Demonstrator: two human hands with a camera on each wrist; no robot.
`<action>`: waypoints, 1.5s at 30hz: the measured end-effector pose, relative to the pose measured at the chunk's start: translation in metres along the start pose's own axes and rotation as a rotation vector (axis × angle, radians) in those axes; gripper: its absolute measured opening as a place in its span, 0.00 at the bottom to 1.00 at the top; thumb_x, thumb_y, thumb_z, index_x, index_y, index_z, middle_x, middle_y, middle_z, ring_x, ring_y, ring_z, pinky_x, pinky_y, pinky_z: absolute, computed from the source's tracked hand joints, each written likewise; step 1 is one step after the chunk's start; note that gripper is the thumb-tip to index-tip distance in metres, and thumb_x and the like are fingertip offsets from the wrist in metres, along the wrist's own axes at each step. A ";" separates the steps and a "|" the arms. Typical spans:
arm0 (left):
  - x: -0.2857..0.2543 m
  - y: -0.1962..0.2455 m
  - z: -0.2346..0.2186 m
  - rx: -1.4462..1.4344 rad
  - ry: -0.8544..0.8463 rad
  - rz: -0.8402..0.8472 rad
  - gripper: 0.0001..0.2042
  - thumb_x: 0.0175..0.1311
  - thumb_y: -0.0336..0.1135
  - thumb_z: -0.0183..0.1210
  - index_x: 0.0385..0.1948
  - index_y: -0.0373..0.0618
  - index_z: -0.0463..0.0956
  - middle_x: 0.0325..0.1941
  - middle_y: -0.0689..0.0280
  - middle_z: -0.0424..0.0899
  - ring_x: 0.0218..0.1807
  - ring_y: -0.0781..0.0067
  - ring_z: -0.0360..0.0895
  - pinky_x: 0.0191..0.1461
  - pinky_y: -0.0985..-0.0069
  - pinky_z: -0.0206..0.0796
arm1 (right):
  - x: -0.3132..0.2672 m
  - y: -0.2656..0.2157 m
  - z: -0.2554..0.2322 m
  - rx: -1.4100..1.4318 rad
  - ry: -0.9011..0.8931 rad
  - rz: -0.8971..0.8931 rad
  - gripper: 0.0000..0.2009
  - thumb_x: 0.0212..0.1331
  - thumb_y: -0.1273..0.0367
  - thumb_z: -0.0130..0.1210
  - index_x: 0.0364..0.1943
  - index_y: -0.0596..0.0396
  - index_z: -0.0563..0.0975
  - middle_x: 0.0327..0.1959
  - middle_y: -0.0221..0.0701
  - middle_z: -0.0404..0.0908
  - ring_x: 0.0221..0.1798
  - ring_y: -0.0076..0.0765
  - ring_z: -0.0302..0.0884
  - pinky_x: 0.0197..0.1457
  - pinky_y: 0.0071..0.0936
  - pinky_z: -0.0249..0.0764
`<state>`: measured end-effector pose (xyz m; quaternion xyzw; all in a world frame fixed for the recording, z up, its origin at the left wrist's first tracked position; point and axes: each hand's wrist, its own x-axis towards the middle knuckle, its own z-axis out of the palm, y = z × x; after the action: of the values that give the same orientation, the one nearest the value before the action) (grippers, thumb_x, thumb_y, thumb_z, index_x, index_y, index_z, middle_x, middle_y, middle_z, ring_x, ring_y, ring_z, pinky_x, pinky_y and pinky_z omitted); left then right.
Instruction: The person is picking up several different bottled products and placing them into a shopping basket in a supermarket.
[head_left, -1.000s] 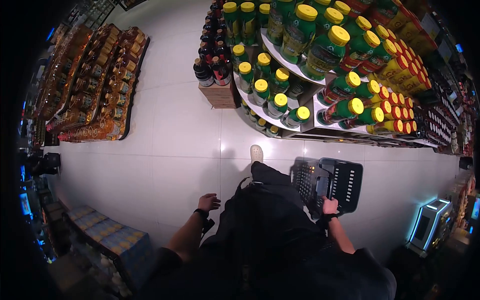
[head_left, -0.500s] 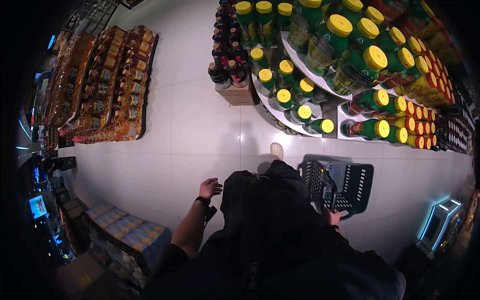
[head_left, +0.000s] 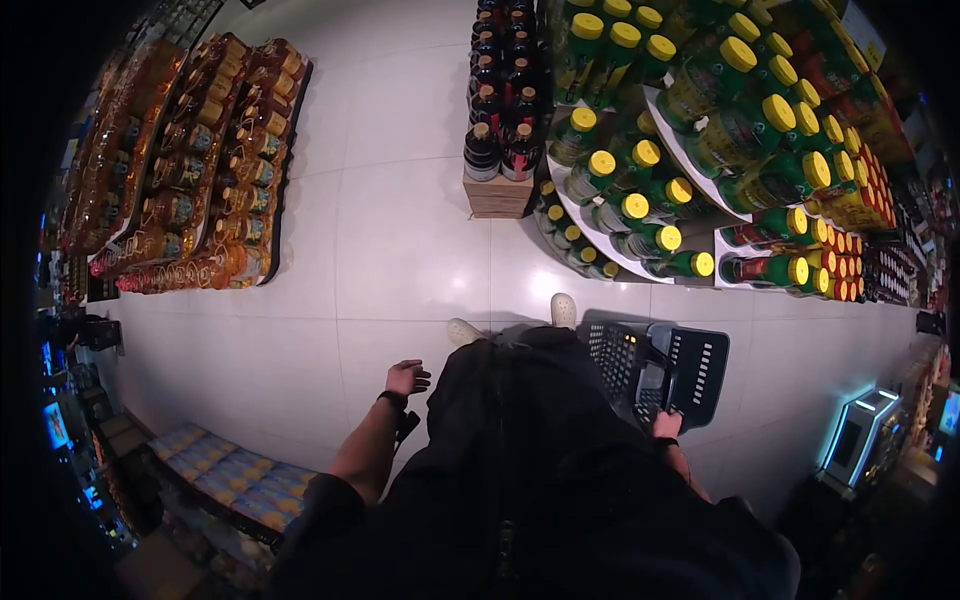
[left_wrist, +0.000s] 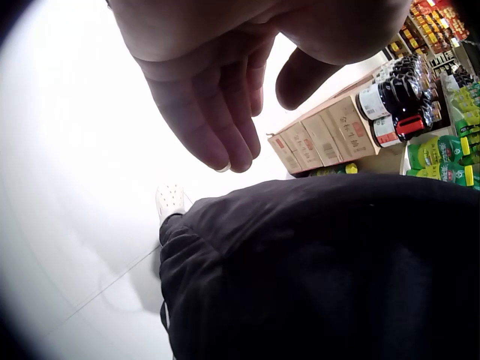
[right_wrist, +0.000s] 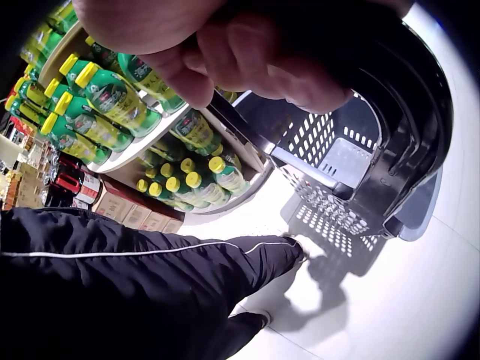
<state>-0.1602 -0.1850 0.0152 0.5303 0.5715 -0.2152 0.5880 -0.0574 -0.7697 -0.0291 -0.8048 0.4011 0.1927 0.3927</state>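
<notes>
My right hand (head_left: 667,425) holds the handle of a dark plastic shopping basket (head_left: 714,375), which hangs beside my right leg. In the right wrist view the curled fingers (right_wrist: 232,56) are wrapped at the handle, and slotted basket walls (right_wrist: 262,112) show below. My left hand (head_left: 407,378) hangs free over the floor on the other side, nothing in it. Its fingers (left_wrist: 214,120) are loosely bent in the left wrist view, above the dark trousers (left_wrist: 300,255).
Ahead on the right, curved shelves (head_left: 690,150) carry green bottles with yellow caps (head_left: 634,206). Dark bottles stand on a cardboard box (head_left: 498,197) beside them. Racks of amber bottles (head_left: 250,175) are at the left, blue packs (head_left: 235,475) at lower left, and a lit machine (head_left: 858,440) at right.
The dark bottles and their box have shifted right in view. A second pale shoe now shows in front of the trousers. My right hand keeps its hold on the basket; the left stays empty.
</notes>
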 end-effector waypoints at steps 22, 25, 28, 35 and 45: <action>0.072 0.071 -0.200 -0.096 -0.055 0.010 0.18 0.64 0.26 0.50 0.55 0.35 0.68 0.38 0.51 0.84 0.31 0.60 0.82 0.35 0.66 0.78 | -0.142 -0.090 0.202 0.215 -0.109 0.006 0.04 0.49 0.73 0.58 0.26 0.61 0.78 0.19 0.26 0.76 0.20 0.21 0.66 0.26 0.28 0.62; 0.084 0.104 -0.225 -0.046 0.003 -0.004 0.18 0.64 0.27 0.50 0.56 0.34 0.68 0.38 0.50 0.84 0.32 0.59 0.83 0.35 0.65 0.79 | -0.165 -0.120 0.234 0.195 -0.099 -0.003 0.05 0.49 0.72 0.58 0.22 0.61 0.77 0.18 0.24 0.75 0.21 0.22 0.66 0.26 0.27 0.62; 0.106 0.132 -0.244 -0.024 0.011 0.023 0.18 0.65 0.27 0.49 0.56 0.34 0.68 0.39 0.49 0.84 0.34 0.58 0.83 0.36 0.65 0.79 | -0.169 -0.146 0.253 0.267 -0.130 0.116 0.06 0.51 0.72 0.58 0.22 0.60 0.77 0.17 0.24 0.73 0.20 0.21 0.66 0.23 0.27 0.60; 0.082 0.289 -0.253 0.248 0.114 -0.038 0.17 0.67 0.29 0.49 0.56 0.34 0.69 0.41 0.48 0.84 0.37 0.54 0.84 0.40 0.63 0.79 | -0.183 -0.204 0.303 0.338 -0.084 0.237 0.07 0.47 0.72 0.59 0.18 0.60 0.75 0.15 0.23 0.69 0.18 0.20 0.62 0.23 0.26 0.57; 0.193 0.498 -0.238 0.305 -0.064 0.078 0.19 0.66 0.31 0.50 0.57 0.34 0.67 0.41 0.49 0.83 0.37 0.57 0.83 0.40 0.65 0.78 | -0.179 -0.268 0.371 0.497 -0.111 0.336 0.04 0.48 0.75 0.60 0.21 0.60 0.78 0.16 0.24 0.74 0.19 0.20 0.67 0.25 0.24 0.63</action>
<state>0.2109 0.2616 0.0807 0.6282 0.4922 -0.2933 0.5264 0.0498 -0.2909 -0.0183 -0.5945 0.5415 0.1948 0.5616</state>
